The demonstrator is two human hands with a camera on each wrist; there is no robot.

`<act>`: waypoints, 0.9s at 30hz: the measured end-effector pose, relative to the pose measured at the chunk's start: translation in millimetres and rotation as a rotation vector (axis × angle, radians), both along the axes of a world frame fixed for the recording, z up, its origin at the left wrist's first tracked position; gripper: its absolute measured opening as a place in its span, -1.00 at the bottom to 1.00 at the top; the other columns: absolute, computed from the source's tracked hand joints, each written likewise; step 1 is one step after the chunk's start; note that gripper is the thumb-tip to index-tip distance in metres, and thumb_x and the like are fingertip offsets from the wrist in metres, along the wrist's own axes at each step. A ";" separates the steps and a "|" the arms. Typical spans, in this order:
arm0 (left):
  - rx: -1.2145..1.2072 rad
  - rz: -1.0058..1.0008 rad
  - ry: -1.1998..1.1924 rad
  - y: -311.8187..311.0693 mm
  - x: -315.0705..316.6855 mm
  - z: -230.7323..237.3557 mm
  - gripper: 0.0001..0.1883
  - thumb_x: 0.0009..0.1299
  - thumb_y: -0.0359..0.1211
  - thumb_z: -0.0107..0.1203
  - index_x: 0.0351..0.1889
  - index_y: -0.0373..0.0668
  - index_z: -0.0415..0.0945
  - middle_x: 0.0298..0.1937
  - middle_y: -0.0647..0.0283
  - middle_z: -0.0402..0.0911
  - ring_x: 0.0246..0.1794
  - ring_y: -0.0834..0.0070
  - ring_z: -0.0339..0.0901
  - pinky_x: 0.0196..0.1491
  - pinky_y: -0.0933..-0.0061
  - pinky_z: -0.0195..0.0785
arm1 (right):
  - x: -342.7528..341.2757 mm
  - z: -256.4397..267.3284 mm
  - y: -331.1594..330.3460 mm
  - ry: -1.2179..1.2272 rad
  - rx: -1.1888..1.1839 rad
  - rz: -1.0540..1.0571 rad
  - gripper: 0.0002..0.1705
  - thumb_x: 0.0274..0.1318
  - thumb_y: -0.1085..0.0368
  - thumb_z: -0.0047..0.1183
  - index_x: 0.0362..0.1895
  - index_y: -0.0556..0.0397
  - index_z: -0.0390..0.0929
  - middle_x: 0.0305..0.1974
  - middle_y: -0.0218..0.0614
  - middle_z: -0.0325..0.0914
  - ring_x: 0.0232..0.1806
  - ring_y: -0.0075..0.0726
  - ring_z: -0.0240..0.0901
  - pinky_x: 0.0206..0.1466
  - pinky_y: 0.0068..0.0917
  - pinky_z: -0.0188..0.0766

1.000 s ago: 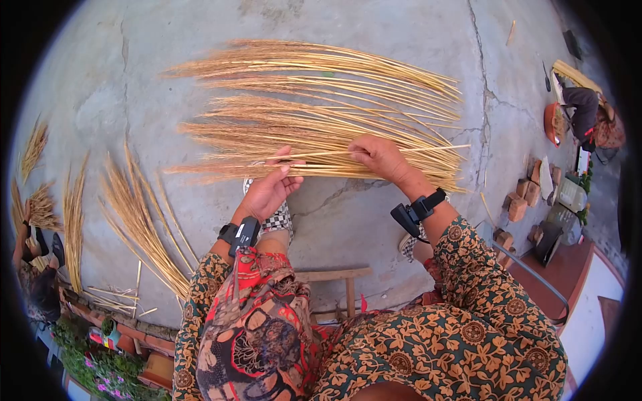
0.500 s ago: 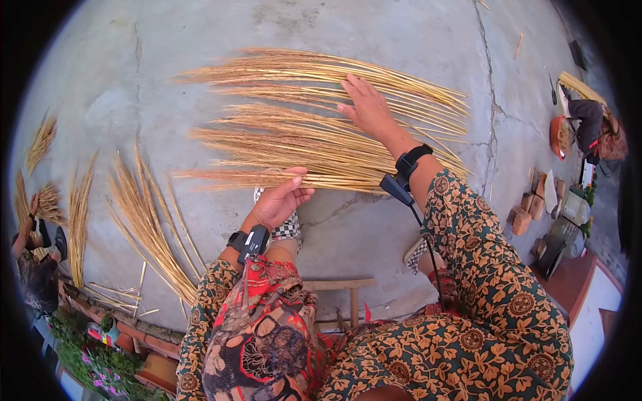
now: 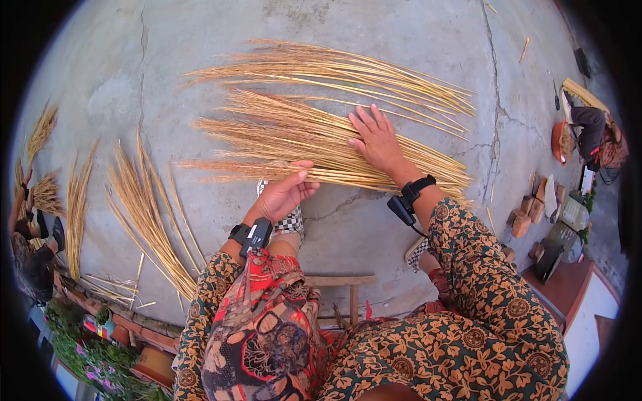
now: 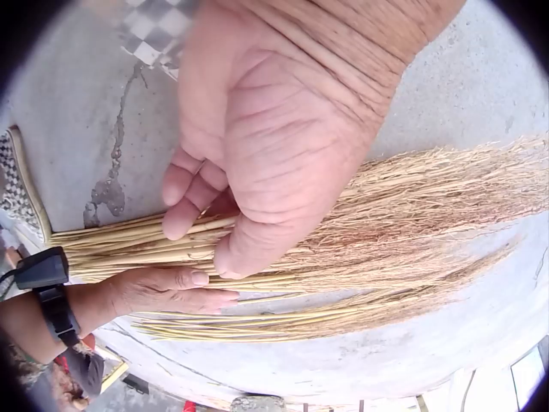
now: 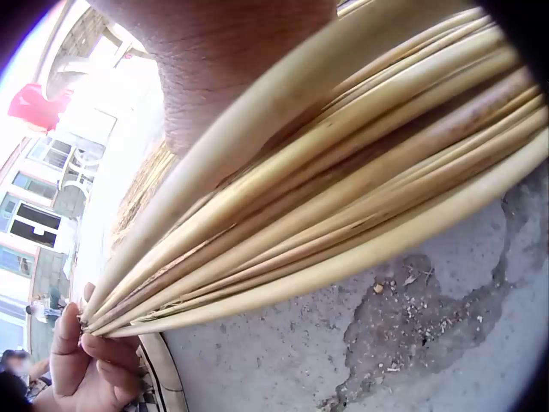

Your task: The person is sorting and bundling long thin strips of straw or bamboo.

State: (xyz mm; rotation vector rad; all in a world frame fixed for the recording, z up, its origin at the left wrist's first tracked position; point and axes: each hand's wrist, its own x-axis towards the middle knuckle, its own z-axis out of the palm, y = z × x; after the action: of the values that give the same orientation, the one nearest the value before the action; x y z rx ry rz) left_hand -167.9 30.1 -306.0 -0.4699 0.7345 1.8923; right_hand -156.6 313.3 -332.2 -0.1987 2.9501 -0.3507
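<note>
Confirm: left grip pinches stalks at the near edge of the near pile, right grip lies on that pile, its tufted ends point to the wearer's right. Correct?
One fix: the tufted ends point to the wearer's left, as the head view shows. The rest stands: left grip pinches stalks at the near edge, right grip lies on the near pile.

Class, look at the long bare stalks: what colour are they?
The stalks are pale yellow with brownish streaks, seen best in the right wrist view.
</note>
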 end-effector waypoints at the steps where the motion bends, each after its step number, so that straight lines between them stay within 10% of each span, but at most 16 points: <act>1: -0.001 0.000 0.000 -0.4 0.1 0.1 -0.64 0.43 -0.34 0.04 0.16 -0.19 0.36 -0.09 0.15 0.57 -0.12 0.38 0.56 -0.01 0.39 0.44 | -0.4 2.4 -0.9 0.000 -0.005 -0.003 -0.33 0.27 -0.14 -0.16 0.38 -0.20 0.17 0.44 -0.34 0.02 0.50 -0.04 -0.23 0.46 -0.06 -0.20; 10: 0.018 -0.016 -0.004 -1.3 -1.3 0.3 -0.65 0.42 -0.34 0.07 0.15 -0.17 0.37 -0.05 0.22 0.55 -0.09 0.41 0.55 0.00 0.41 0.43 | -72.6 3.0 11.0 0.246 -0.033 -0.230 -0.81 0.02 0.21 0.15 -0.21 -0.17 0.56 -0.22 -0.49 0.47 -0.04 -0.26 0.34 -0.02 -0.28 0.26; 27: 0.064 0.005 0.034 -1.8 1.8 -6.2 -0.84 0.44 -0.34 0.02 -0.05 -0.09 0.40 0.09 0.13 0.53 -0.11 0.44 0.58 -0.03 0.44 0.48 | -15.5 25.4 40.7 0.094 -0.455 -0.213 -0.81 0.17 0.19 0.08 -0.19 -0.03 0.59 -0.22 -0.28 0.60 -0.16 -0.12 0.51 -0.13 -0.33 0.46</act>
State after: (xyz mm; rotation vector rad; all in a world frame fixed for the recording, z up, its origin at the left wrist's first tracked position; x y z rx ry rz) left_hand -166.1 28.3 -312.2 -0.4006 0.6928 1.9266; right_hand -172.1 354.0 -306.8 0.0487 2.9417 -1.0679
